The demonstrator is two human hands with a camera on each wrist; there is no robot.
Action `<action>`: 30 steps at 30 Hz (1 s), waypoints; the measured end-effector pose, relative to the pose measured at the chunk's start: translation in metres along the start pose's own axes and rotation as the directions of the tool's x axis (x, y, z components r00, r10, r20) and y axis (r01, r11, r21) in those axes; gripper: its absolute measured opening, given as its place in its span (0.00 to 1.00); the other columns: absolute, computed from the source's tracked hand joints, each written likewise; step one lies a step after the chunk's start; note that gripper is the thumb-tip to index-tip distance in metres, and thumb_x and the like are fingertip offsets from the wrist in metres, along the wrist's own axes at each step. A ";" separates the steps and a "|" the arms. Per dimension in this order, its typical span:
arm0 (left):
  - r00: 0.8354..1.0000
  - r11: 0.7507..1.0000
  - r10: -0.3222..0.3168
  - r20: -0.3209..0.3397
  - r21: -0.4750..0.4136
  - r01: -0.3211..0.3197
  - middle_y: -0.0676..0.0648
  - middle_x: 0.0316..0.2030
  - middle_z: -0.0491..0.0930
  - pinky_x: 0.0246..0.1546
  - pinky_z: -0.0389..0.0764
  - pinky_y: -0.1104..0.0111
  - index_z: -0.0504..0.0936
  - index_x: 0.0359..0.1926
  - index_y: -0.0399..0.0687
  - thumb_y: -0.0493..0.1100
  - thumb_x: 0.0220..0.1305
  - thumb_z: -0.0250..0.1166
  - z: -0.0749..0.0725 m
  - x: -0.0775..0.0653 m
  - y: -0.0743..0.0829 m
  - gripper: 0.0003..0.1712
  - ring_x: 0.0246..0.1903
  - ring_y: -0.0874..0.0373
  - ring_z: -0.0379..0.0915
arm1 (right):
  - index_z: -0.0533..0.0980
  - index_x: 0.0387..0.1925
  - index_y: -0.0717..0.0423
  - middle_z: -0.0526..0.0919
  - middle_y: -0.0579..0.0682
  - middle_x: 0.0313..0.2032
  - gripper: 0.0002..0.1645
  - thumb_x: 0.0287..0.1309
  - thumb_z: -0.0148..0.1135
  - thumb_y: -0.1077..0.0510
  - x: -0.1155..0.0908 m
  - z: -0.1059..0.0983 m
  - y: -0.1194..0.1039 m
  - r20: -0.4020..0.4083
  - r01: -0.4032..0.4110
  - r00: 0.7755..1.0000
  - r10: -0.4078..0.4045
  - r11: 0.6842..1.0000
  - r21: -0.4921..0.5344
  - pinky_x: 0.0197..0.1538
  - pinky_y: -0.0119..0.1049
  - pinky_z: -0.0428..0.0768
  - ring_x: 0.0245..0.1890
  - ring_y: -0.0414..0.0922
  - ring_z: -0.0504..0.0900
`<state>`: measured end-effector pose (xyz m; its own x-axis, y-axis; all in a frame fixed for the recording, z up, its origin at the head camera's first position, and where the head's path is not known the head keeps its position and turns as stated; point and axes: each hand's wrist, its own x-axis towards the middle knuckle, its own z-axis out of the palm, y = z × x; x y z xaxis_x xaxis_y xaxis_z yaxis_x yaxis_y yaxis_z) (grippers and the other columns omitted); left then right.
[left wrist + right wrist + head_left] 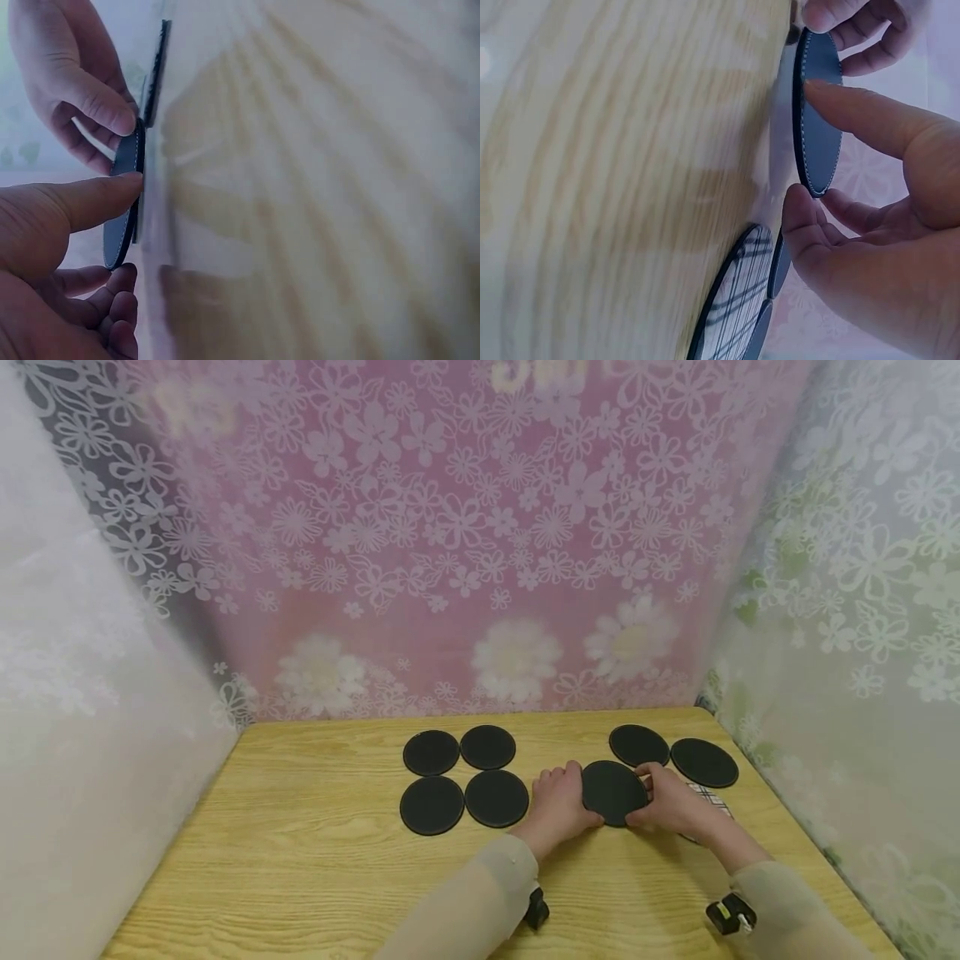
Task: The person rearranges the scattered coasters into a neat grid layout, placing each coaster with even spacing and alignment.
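Between my two hands is a round black coaster [613, 793] with pale stitching around its rim. My left hand [558, 802] grips its left edge, thumb at the near side and fingers at the far side. The right hand [671, 802] holds the opposite edge the same way. In the right wrist view the coaster [821, 112] is close over the wooden table, its stitched face showing. A plaid-faced coaster [708, 797] lies just right of my right hand, partly hidden by it; its pattern shows in the right wrist view.
Several black coasters [497, 798] lie in a two-by-two block left of my left hand. Two more, one a black coaster [704, 762], lie behind my right hand. The wooden table [315, 843] meets flowered curtains [450, 527] at the back and sides.
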<state>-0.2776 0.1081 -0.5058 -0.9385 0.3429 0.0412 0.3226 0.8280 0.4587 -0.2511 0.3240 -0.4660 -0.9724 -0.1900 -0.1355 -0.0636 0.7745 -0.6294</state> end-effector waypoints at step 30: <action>0.999 0.999 -0.031 -0.031 -0.027 0.030 0.42 0.63 0.81 0.65 0.73 0.48 0.78 0.75 0.46 0.57 0.62 0.85 -0.036 -0.008 -0.062 0.46 0.61 0.43 0.74 | 0.63 0.73 0.75 0.77 0.68 0.56 0.49 0.62 0.82 0.62 0.045 0.039 -0.043 0.028 -0.063 0.998 0.059 0.975 0.212 0.52 0.50 0.80 0.52 0.58 0.79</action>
<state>-0.2944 0.0381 -0.5025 -0.9513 0.3035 0.0543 0.2909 0.8254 0.4838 -0.2833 0.2582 -0.4748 -0.9679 -0.1607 -0.1935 0.0472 0.6394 -0.7674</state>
